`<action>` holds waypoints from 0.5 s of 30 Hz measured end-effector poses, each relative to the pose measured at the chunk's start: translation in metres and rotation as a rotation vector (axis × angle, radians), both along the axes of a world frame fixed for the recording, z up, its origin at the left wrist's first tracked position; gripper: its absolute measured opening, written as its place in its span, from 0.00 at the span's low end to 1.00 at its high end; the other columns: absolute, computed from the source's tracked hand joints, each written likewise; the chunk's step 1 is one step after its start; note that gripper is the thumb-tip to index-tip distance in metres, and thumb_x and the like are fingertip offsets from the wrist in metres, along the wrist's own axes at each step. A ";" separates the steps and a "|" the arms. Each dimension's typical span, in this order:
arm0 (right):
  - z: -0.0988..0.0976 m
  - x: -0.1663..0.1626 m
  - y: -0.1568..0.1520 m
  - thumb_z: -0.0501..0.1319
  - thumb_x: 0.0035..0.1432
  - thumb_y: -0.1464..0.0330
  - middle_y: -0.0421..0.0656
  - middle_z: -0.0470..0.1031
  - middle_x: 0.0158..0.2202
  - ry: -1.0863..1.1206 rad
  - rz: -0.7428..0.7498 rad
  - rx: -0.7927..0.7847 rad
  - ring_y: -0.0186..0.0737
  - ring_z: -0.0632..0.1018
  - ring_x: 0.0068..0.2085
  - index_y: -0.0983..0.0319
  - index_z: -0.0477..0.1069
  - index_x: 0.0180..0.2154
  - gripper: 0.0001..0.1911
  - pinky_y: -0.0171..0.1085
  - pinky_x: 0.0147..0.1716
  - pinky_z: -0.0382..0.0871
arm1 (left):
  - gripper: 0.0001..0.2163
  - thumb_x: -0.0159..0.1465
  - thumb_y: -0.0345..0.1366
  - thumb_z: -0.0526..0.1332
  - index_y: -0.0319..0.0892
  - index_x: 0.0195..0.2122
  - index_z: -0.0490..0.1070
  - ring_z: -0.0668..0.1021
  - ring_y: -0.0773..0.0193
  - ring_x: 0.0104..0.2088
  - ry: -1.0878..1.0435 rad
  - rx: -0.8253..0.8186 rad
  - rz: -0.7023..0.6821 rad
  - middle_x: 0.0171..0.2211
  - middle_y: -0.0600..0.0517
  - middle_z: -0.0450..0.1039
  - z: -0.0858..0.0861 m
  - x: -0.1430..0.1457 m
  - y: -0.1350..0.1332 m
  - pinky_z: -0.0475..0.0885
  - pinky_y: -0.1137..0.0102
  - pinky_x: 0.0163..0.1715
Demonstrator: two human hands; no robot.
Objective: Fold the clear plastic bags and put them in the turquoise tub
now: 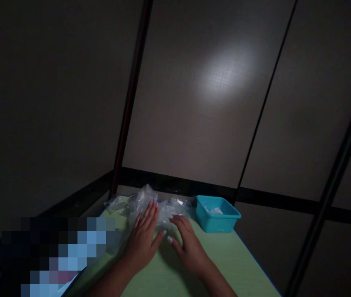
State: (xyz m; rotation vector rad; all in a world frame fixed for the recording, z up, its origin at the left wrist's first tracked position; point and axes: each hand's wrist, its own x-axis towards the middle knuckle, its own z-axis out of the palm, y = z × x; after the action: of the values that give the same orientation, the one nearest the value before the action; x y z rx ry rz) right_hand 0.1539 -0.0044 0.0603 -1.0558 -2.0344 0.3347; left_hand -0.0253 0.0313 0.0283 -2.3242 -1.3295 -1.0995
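Note:
My left hand (144, 237) reaches over the table with its fingers stretched out and the thumb apart. Its fingertips overlap a crumpled clear plastic bag (144, 196); whether they press on it I cannot tell. To the right, my right hand (188, 243) is slightly curled, thumb and fingers apart, nothing between them. Just beyond its fingertips lies more clear plastic (174, 208), loosely bunched. The two thumbs point at each other with a small gap between them.
A turquoise plastic basket (220, 225) with something pale inside stands at the table's right back edge. The light green table (225, 264) has a blue rim. Panelled walls (194, 123) rise behind it and on the left. A blurred-out patch covers the lower left.

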 end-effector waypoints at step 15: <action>-0.033 0.017 0.019 0.57 0.51 0.55 0.46 0.75 0.35 1.153 0.441 -0.859 0.41 0.75 0.38 0.62 0.66 0.45 0.23 0.40 0.41 0.64 | 0.34 0.57 0.44 0.58 0.51 0.60 0.40 0.51 0.54 0.60 0.207 -0.366 -0.709 0.62 0.54 0.41 0.019 0.021 -0.046 0.49 0.58 0.57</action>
State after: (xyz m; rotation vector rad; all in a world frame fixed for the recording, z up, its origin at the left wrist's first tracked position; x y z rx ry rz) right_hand 0.1707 0.0146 0.0269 -0.5520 -0.9797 1.6978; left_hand -0.0041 -0.0145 0.0471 -3.2096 -0.6705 -0.7687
